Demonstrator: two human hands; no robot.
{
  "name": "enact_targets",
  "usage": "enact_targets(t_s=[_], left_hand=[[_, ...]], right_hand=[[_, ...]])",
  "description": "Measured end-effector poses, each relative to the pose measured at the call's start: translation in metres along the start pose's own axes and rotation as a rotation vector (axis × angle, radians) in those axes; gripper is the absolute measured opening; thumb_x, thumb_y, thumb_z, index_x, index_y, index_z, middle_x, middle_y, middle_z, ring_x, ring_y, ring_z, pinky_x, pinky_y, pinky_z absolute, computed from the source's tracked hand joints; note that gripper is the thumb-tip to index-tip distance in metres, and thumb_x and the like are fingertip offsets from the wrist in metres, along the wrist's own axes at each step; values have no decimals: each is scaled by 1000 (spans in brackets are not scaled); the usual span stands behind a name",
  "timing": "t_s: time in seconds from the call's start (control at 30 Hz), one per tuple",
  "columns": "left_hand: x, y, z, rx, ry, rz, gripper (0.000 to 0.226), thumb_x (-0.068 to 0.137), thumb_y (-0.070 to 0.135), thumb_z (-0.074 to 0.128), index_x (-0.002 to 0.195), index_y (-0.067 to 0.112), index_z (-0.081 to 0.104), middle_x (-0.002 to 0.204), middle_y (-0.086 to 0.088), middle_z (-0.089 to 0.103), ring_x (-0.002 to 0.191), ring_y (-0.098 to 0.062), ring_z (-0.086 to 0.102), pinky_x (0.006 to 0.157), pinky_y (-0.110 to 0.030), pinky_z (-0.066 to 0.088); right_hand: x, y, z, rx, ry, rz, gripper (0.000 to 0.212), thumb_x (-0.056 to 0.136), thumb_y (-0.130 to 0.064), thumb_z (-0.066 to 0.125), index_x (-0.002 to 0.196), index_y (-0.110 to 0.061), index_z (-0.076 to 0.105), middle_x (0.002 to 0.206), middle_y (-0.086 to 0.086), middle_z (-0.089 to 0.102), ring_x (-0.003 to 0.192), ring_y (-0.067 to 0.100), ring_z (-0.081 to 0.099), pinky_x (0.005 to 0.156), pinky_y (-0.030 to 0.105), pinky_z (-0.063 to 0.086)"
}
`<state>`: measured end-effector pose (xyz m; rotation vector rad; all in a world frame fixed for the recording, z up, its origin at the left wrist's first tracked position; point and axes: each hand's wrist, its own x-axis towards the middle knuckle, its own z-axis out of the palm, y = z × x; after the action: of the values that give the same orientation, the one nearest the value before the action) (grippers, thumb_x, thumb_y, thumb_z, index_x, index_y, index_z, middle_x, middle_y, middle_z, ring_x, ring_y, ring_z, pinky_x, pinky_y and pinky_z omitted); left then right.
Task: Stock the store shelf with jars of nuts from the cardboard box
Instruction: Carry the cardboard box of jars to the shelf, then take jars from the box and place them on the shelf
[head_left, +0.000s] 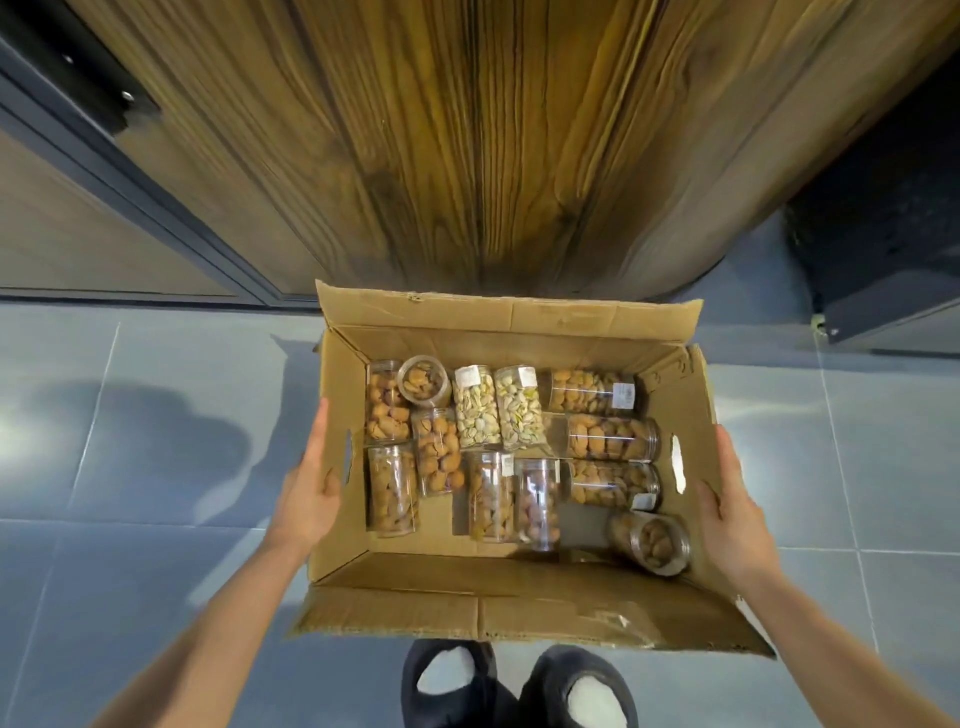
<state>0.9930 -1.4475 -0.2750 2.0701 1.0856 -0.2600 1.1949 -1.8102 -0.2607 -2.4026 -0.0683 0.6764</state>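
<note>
Jars (509, 447) lie loose in the cardboard box (498, 577); your left hand (311, 483) and right hand (732, 509) press its sides, fingers straight. Tilt it and they could roll.

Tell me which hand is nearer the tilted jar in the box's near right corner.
Right. The right hand is on the box wall beside the tilted jar; the left hand is on the opposite wall.

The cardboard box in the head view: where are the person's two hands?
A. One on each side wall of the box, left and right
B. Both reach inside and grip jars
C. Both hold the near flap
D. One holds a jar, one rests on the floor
A: the left hand lies flat against the left wall of the cardboard box and the right hand against its right wall; neither touches a jar.
</note>
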Motion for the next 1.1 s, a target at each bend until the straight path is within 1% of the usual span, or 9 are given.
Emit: enact_targets(t_s=[0.1,0.13,0.2,0.27,0.43,0.67,0.8,0.97,1.1], left_hand=[[3,-4,0,-26,-7,59,90,92,-4,43,144,52,-5,145,-11,42,103,-32,57,89,-46,46],[1,-3,-3,-21,-9,53,85,94,2,46,145,49,-2,156,-4,25,130,-31,41,105,-48,34],[-4,5,-12,34,78,59,77,94,15,53,148,42,6,159,-3,13,146,-24,6,117,-46,14],[-12,21,-20,49,191,135,68,91,21,59,148,27,23,157,-5,18,146,-20,5,116,-39,11],[-8,69,-13,-152,74,181,65,82,30,69,140,31,39,136,14,41,127,-11,41,107,-42,39],[62,71,51,-95,-2,428,67,81,28,71,139,34,38,137,17,40,129,-1,34,111,-27,28],[75,54,75,-90,-28,511,61,82,33,69,136,38,41,133,20,43,123,4,39,106,-18,29],[78,41,68,-94,56,537,56,82,24,72,131,34,48,119,21,49,109,11,46,95,-10,37],[75,32,62,-128,55,497,55,79,26,73,127,37,49,111,17,54,100,2,53,82,-11,46]], right_hand=[[6,-2,-4,-8,9,-5,67,95,-6,46,148,-33,15,138,13,42,122,31,45,96,33,35],[7,-5,-9,-19,17,12,66,94,-9,50,148,-32,18,137,15,40,121,30,43,97,33,33],[6,-18,-20,-68,76,-15,64,92,-20,55,146,-33,23,146,9,28,128,30,37,109,39,31],[2,-41,-26,-110,111,-148,59,91,-26,57,142,-35,29,149,-2,24,130,25,37,109,42,34],[7,-98,7,18,-140,-299,52,90,-25,59,138,-29,39,135,-9,40,113,-1,41,88,5,35],[70,-85,103,-131,-308,-340,55,90,-38,57,140,-30,36,141,2,44,125,18,47,102,32,41],[96,-74,139,-277,-308,-311,56,90,-44,53,141,-31,31,133,10,50,73,14,58,74,27,46],[100,-73,170,-323,-325,-227,77,91,-38,56,147,-30,4,148,12,26,112,32,55,91,37,46],[92,-71,170,-194,-299,-245,79,92,-26,55,147,-29,-2,147,16,28,113,32,55,91,38,47]])
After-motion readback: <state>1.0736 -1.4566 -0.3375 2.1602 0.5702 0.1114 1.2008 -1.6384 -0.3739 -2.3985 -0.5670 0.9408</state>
